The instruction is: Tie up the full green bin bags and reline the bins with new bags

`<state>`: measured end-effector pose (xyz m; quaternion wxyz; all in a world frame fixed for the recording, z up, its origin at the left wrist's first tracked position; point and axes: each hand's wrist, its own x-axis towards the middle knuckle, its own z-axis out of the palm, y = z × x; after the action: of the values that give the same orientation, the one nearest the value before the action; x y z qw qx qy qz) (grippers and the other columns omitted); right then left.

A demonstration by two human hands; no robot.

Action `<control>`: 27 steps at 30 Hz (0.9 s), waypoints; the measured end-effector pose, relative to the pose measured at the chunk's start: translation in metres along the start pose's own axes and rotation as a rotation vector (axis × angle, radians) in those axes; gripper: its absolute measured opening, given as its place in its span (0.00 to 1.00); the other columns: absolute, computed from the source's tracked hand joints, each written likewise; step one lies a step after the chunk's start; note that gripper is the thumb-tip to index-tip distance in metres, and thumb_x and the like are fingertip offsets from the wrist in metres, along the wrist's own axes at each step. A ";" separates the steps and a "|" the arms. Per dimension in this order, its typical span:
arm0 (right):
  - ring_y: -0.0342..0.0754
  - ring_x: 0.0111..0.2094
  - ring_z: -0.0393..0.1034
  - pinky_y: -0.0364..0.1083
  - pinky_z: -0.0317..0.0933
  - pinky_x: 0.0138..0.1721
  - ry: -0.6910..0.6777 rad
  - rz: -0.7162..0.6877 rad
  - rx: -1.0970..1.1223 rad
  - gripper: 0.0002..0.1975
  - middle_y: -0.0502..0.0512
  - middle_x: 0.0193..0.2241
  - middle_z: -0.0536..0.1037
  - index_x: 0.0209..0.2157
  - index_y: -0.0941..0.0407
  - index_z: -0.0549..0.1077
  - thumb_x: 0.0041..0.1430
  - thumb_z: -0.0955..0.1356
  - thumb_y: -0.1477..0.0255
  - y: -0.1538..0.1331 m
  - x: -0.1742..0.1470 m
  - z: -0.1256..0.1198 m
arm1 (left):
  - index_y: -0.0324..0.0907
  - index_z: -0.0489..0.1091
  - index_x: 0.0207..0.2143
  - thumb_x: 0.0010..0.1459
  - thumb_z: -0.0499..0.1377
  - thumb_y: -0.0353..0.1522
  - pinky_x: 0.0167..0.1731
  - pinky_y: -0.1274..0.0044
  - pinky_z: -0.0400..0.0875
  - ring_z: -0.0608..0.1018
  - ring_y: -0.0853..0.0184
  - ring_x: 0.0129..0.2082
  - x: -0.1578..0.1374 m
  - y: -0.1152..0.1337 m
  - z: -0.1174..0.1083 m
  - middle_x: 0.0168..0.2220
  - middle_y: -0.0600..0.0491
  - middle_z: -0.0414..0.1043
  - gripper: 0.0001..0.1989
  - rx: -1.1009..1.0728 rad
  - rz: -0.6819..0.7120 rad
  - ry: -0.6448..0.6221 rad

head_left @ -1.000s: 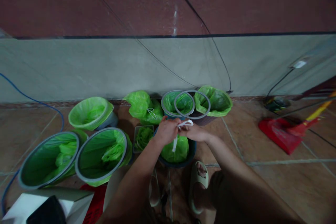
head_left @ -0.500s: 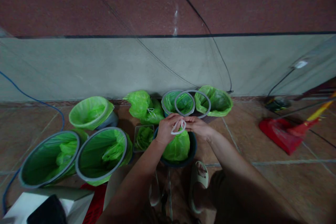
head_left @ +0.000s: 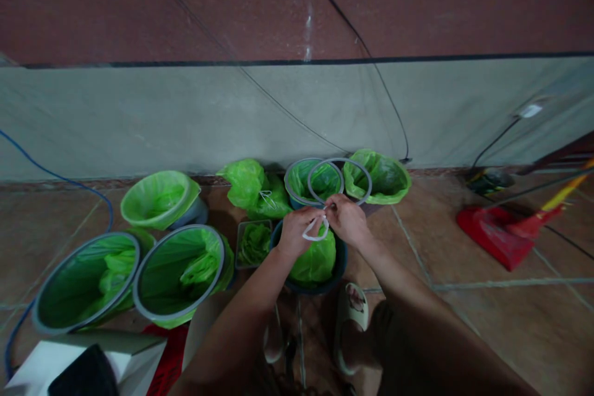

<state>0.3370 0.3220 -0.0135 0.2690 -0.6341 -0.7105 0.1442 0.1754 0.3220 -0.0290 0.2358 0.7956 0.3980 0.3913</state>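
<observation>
My left hand [head_left: 297,232] is closed, fingers pinching a white drawstring [head_left: 312,238] whose loop hangs below them. Just beside it my right hand [head_left: 347,219] is also closed, its fingertips pinched on the same string. Below both hands a green plastic bag [head_left: 316,263] stands bunched up inside a dark blue bin [head_left: 342,260] between my feet. The bag's top is partly hidden by my hands. Behind them a loose grey ring [head_left: 370,180] rests across a bin lined with green plastic [head_left: 304,174].
Bins with green liners and grey rims [head_left: 179,315] stand at the left. A tied green bag [head_left: 245,182] leans near the wall, above a small green-lined basket [head_left: 254,244]. A red dustpan [head_left: 492,238] lies right. A white box [head_left: 41,365] sits front left.
My right hand has turned from flat extended fingers to a pinch on the drawstring, and its fingers have lifted slightly. My left hand stays at the string. The bag and bins have not moved.
</observation>
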 end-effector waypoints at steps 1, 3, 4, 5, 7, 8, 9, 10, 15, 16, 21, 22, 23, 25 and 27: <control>0.48 0.33 0.68 0.46 0.60 0.37 -0.006 0.041 0.102 0.09 0.56 0.33 0.76 0.35 0.57 0.72 0.55 0.62 0.73 0.002 0.002 0.002 | 0.43 0.77 0.38 0.61 0.55 0.31 0.40 0.77 0.74 0.80 0.67 0.38 0.000 0.000 0.000 0.38 0.50 0.80 0.10 -0.009 -0.011 0.001; 0.46 0.29 0.67 0.45 0.61 0.35 -0.021 0.143 0.379 0.07 0.53 0.29 0.75 0.32 0.56 0.71 0.53 0.64 0.70 0.004 0.006 0.007 | 0.43 0.77 0.38 0.60 0.56 0.31 0.42 0.76 0.74 0.80 0.67 0.39 0.002 -0.001 -0.001 0.39 0.50 0.80 0.09 -0.042 -0.033 0.014; 0.45 0.28 0.67 0.45 0.61 0.34 -0.027 0.198 0.544 0.06 0.52 0.28 0.75 0.31 0.55 0.70 0.52 0.64 0.68 0.004 0.008 0.009 | 0.42 0.77 0.38 0.60 0.56 0.31 0.42 0.76 0.74 0.80 0.66 0.39 0.002 -0.001 -0.002 0.39 0.50 0.80 0.09 -0.067 -0.046 0.023; 0.45 0.28 0.67 0.45 0.62 0.33 -0.031 0.249 0.708 0.07 0.51 0.27 0.74 0.30 0.54 0.70 0.51 0.65 0.66 0.003 0.009 0.011 | 0.42 0.77 0.38 0.60 0.56 0.31 0.42 0.76 0.74 0.80 0.66 0.39 0.003 -0.001 -0.002 0.39 0.50 0.80 0.09 -0.093 -0.059 0.030; 0.44 0.27 0.66 0.44 0.62 0.32 -0.032 0.337 0.961 0.11 0.49 0.25 0.74 0.30 0.54 0.68 0.48 0.68 0.62 0.002 0.011 0.012 | 0.43 0.77 0.38 0.60 0.56 0.32 0.43 0.75 0.74 0.80 0.66 0.40 0.004 0.000 -0.004 0.39 0.50 0.80 0.09 -0.134 -0.080 0.035; 0.44 0.26 0.66 0.44 0.61 0.31 -0.034 0.370 1.027 0.12 0.49 0.24 0.73 0.30 0.54 0.68 0.46 0.69 0.61 0.002 0.012 0.012 | 0.43 0.77 0.38 0.60 0.56 0.32 0.43 0.75 0.74 0.80 0.66 0.40 0.004 0.001 -0.005 0.39 0.50 0.80 0.09 -0.147 -0.085 0.034; 0.43 0.25 0.65 0.44 0.61 0.30 -0.040 0.387 1.047 0.13 0.48 0.23 0.72 0.30 0.54 0.68 0.44 0.70 0.61 0.002 0.012 0.011 | 0.44 0.77 0.38 0.60 0.56 0.31 0.44 0.75 0.74 0.80 0.66 0.41 0.004 0.003 -0.006 0.40 0.50 0.80 0.09 -0.155 -0.088 0.034; 0.43 0.24 0.64 0.44 0.60 0.29 -0.044 0.386 1.025 0.14 0.48 0.22 0.72 0.30 0.54 0.68 0.44 0.70 0.60 0.002 0.013 0.010 | 0.44 0.77 0.38 0.60 0.56 0.31 0.44 0.74 0.74 0.80 0.66 0.41 0.004 0.004 -0.006 0.40 0.50 0.80 0.09 -0.161 -0.088 0.037; 0.45 0.25 0.65 0.45 0.58 0.31 0.007 0.167 0.546 0.10 0.50 0.24 0.74 0.31 0.54 0.72 0.52 0.66 0.63 0.010 0.013 0.002 | 0.42 0.77 0.36 0.59 0.57 0.29 0.42 0.76 0.74 0.80 0.66 0.40 0.003 0.003 -0.004 0.39 0.50 0.80 0.08 -0.140 -0.139 0.054; 0.45 0.26 0.66 0.45 0.59 0.33 0.022 0.136 0.449 0.10 0.51 0.25 0.75 0.32 0.54 0.72 0.54 0.65 0.63 0.011 0.012 0.000 | 0.43 0.77 0.36 0.59 0.57 0.30 0.41 0.76 0.74 0.80 0.66 0.39 0.003 0.002 -0.003 0.38 0.51 0.80 0.08 -0.126 -0.158 0.060; 0.48 0.31 0.69 0.48 0.61 0.39 0.212 0.163 0.161 0.11 0.58 0.36 0.77 0.35 0.56 0.76 0.56 0.65 0.65 0.014 0.008 -0.007 | 0.43 0.77 0.35 0.59 0.57 0.31 0.39 0.77 0.73 0.80 0.67 0.36 0.004 -0.001 -0.005 0.36 0.52 0.80 0.08 -0.002 -0.260 0.112; 0.49 0.32 0.69 0.48 0.61 0.39 0.252 0.170 0.137 0.11 0.59 0.37 0.77 0.35 0.56 0.76 0.56 0.65 0.65 0.015 0.008 -0.008 | 0.42 0.77 0.34 0.59 0.57 0.31 0.38 0.77 0.73 0.80 0.67 0.35 0.005 0.000 -0.007 0.35 0.51 0.80 0.08 0.042 -0.297 0.128; 0.49 0.32 0.69 0.48 0.61 0.39 0.260 0.176 0.141 0.12 0.59 0.36 0.77 0.34 0.56 0.76 0.56 0.65 0.64 0.014 0.007 -0.007 | 0.42 0.77 0.34 0.59 0.57 0.32 0.38 0.76 0.72 0.80 0.66 0.34 0.006 0.001 -0.008 0.33 0.51 0.80 0.09 0.083 -0.338 0.144; 0.48 0.29 0.68 0.47 0.60 0.34 0.149 0.205 0.256 0.15 0.56 0.29 0.76 0.31 0.56 0.76 0.58 0.65 0.60 0.012 0.005 -0.003 | 0.41 0.77 0.33 0.59 0.57 0.32 0.37 0.76 0.72 0.80 0.66 0.32 0.007 0.004 -0.010 0.30 0.50 0.80 0.09 0.125 -0.404 0.164; 0.45 0.23 0.64 0.44 0.57 0.27 -0.058 0.279 0.472 0.21 0.53 0.22 0.74 0.27 0.56 0.74 0.58 0.63 0.52 0.006 0.002 0.005 | 0.41 0.77 0.33 0.58 0.57 0.32 0.37 0.76 0.72 0.79 0.66 0.31 0.007 0.006 -0.008 0.31 0.50 0.80 0.09 0.057 -0.401 0.159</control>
<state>0.3391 0.3253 -0.0205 0.3666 -0.6411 -0.5705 0.3594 0.1741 0.3251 -0.0172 0.2542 0.6736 0.5764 0.3865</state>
